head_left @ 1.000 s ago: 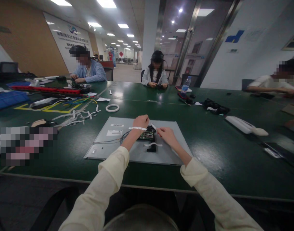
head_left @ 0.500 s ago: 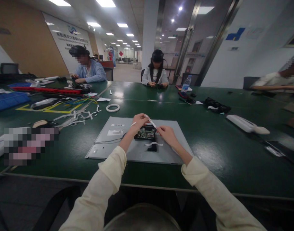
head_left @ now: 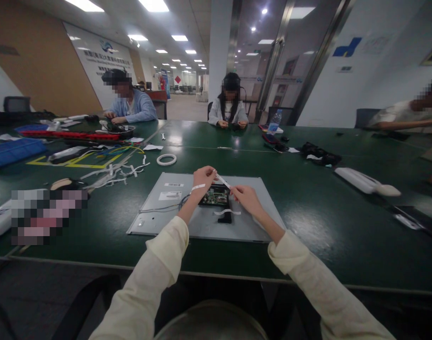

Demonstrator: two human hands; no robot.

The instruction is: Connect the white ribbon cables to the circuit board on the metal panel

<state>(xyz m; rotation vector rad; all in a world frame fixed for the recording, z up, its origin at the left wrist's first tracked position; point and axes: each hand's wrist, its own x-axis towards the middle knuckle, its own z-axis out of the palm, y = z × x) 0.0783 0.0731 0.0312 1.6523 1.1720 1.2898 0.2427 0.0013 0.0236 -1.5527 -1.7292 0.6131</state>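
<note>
White and slim, the strip [head_left: 223, 181] slants straight between pinching fingers [head_left: 212, 171] of left hand [head_left: 203, 177] and right hand [head_left: 246, 196].

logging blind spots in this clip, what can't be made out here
- Head view: the strip's upper end, covered by the left hand's fingers
- Head view: the panel's underside, turned to the table
- Head view: the label's print, too small
- Head view: the pink thing at far left, masked by pixelation
- Head view: the rightmost person, cut off by the right edge
</note>
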